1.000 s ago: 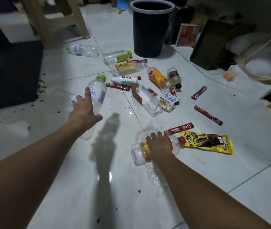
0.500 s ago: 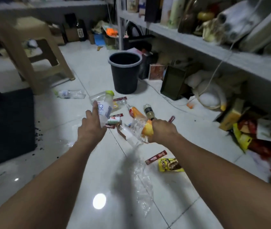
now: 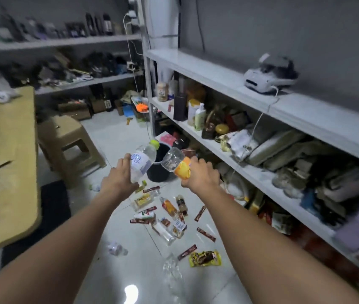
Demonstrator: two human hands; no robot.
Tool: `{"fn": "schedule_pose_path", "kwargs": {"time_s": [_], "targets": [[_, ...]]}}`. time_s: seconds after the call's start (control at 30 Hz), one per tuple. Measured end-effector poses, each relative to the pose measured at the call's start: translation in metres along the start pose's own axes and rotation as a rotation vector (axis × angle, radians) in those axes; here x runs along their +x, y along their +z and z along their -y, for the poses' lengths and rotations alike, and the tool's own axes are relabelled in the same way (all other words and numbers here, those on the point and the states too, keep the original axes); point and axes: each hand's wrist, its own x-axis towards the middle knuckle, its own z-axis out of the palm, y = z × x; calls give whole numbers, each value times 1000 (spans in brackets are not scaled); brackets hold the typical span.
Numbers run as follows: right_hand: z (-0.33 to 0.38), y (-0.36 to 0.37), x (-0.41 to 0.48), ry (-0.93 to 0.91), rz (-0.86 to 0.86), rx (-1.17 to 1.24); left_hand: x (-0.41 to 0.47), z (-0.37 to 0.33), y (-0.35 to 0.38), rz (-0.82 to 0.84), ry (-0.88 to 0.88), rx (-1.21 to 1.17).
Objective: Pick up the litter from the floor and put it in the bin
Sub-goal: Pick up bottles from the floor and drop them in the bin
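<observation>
Two bottles are in your grasp: your left hand (image 3: 118, 183) wraps around the clear bottle (image 3: 142, 163), green cap pointing up and away, and your right hand (image 3: 199, 175) clutches the orange bottle (image 3: 179, 165). Both are held in the air in front of the bin (image 3: 159, 174), which they partly hide. Carry each one over the rim before you let go, one at a time, so neither glances off the edge. The stool (image 3: 69, 145) stands left of the bin and the shelf (image 3: 218, 77) crowds its right, so go straight up the middle. Sachets (image 3: 206, 231) and a wrapper (image 3: 205, 258) lie below your arms; step around them.
</observation>
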Motion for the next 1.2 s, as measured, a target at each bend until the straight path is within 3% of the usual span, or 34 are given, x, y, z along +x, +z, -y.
{"fn": "schedule_pose_path", "kwargs": {"time_s": [0.2, 0.4, 0.67, 0.97, 1.2], "targets": [[23, -122, -23, 2, -23, -48, -7, -29, -120, 18, 52, -25], [39, -171, -32, 18, -73, -41, -1, -25, -181, -35, 101, -31], [23, -170, -2, 71, -20, -54, 31, -25, -181, -18, 132, 3], [18, -189, 111, -27, -24, -76, 124, -63, -174, 8, 81, 19], [17, -193, 182, -92, 20, -58, 170, -53, -168, 12, -18, 27]]}}
